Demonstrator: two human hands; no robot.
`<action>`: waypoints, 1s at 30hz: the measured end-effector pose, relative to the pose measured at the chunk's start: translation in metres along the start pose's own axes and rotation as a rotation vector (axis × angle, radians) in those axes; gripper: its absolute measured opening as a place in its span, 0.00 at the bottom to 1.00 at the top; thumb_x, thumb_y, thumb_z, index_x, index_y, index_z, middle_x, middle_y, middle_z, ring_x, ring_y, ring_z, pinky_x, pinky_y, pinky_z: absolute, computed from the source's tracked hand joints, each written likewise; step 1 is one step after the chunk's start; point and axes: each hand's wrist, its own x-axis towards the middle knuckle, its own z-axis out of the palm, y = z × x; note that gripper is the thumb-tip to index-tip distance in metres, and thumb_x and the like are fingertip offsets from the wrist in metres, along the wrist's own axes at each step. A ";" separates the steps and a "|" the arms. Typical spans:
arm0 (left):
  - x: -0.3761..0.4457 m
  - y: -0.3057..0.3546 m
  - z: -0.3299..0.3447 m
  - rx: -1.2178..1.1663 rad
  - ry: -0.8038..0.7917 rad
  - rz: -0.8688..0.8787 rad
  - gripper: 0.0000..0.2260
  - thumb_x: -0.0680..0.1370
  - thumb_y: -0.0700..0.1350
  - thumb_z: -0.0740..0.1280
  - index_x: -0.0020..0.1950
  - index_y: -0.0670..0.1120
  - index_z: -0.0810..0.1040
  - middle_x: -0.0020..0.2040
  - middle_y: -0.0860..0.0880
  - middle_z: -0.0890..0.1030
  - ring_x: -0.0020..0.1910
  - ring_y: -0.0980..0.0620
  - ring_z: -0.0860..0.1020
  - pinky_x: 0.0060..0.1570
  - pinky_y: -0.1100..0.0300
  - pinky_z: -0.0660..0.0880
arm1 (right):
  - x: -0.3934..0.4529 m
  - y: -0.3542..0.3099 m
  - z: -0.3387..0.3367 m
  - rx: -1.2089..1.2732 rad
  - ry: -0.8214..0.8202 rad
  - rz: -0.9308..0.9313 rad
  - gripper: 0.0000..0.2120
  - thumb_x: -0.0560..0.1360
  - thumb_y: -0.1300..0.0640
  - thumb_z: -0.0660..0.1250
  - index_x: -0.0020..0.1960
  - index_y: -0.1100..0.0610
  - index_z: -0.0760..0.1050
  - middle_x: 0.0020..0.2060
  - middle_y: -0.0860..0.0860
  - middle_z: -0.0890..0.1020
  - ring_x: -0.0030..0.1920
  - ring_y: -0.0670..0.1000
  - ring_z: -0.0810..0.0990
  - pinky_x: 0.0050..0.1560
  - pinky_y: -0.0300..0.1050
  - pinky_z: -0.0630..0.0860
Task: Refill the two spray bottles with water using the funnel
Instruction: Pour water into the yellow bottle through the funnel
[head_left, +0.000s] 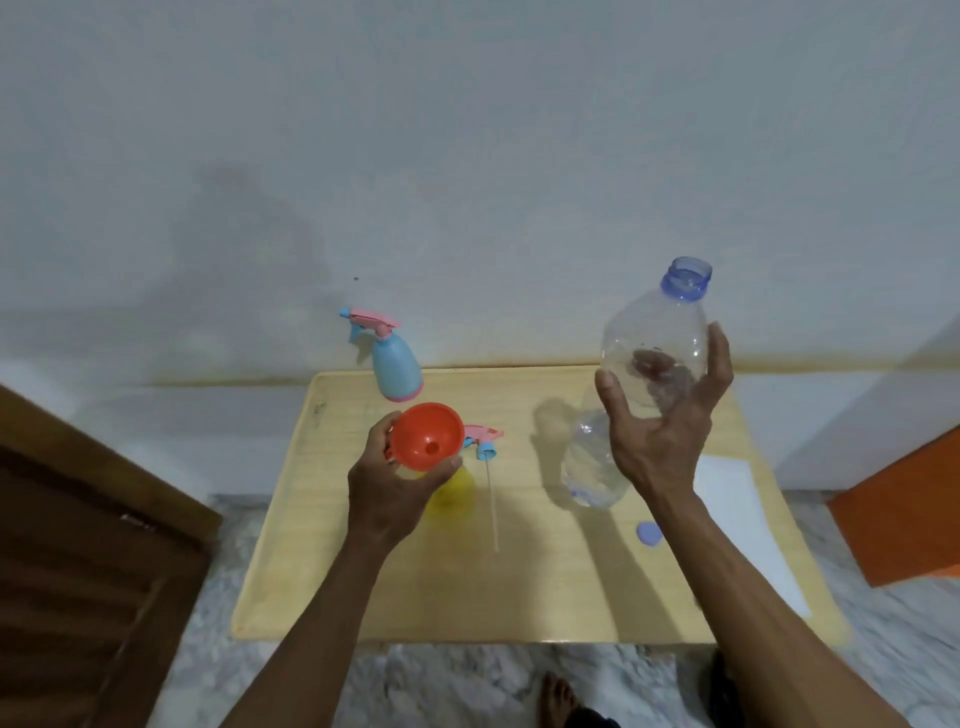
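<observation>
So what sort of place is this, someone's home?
Probably a room at home, not a workshop: a low wooden table against a plain painted wall, a marble-patterned floor, and a wooden door at the left.

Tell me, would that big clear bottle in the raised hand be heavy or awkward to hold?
Probably light: the clear water bottle looks nearly empty, and the right hand lifts it alone. Its thin see-through wall would likely dent if squeezed. It is uncapped, its blue cap lying on the table, so any leftover water could spill when tipped.
</observation>
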 end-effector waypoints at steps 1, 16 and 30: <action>0.000 0.000 0.001 -0.001 0.001 -0.001 0.40 0.63 0.56 0.82 0.71 0.52 0.70 0.61 0.51 0.78 0.59 0.49 0.77 0.57 0.52 0.78 | 0.005 -0.010 0.004 0.025 -0.023 -0.046 0.45 0.70 0.63 0.79 0.76 0.51 0.55 0.56 0.25 0.75 0.52 0.43 0.83 0.58 0.51 0.80; 0.002 0.009 -0.005 -0.040 -0.043 0.045 0.35 0.64 0.51 0.83 0.68 0.51 0.75 0.52 0.57 0.80 0.51 0.57 0.78 0.49 0.72 0.71 | 0.067 -0.052 0.055 -0.442 -1.175 -0.304 0.41 0.71 0.44 0.73 0.76 0.33 0.52 0.41 0.52 0.83 0.43 0.56 0.82 0.48 0.55 0.80; 0.009 0.008 -0.012 -0.001 -0.090 0.040 0.37 0.62 0.55 0.83 0.68 0.52 0.76 0.54 0.55 0.82 0.53 0.55 0.79 0.50 0.65 0.73 | 0.064 -0.024 0.051 -0.884 -1.464 -0.410 0.42 0.73 0.45 0.70 0.76 0.31 0.46 0.50 0.52 0.82 0.48 0.56 0.79 0.48 0.52 0.78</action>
